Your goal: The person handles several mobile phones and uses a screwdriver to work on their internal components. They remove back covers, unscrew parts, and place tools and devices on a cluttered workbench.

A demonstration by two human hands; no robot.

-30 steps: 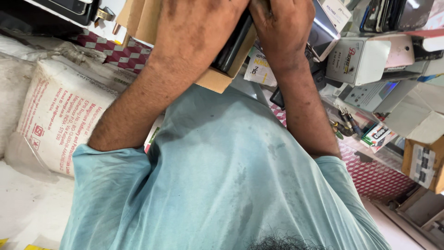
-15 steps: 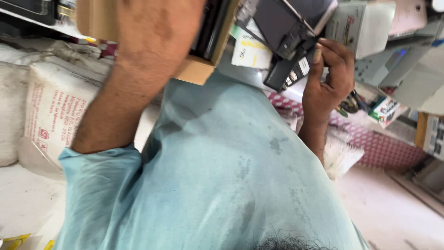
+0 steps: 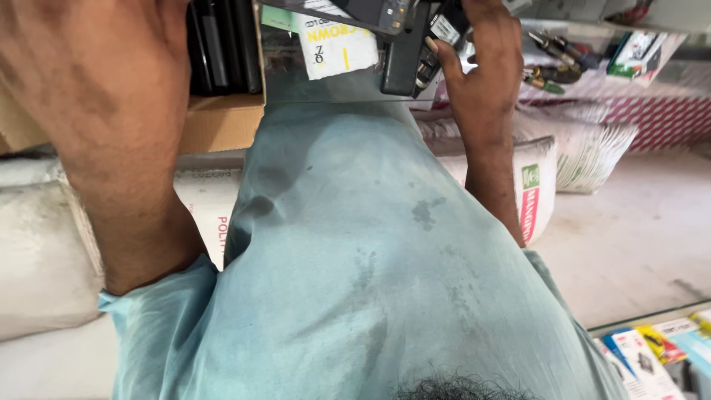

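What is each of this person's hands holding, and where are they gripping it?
The right hand grips a dark flat device by its lower edge. The left hand rests against a cardboard box; whether it grips it cannot be told.

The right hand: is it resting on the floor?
No, the right hand is raised and grips a black device above the shirt.

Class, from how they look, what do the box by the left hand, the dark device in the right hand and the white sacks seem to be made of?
Box: probably cardboard, matte brown, raw edge. Device: likely hard plastic, dark, slightly glossy. Sacks: seemingly woven plastic, white, ribbed texture.
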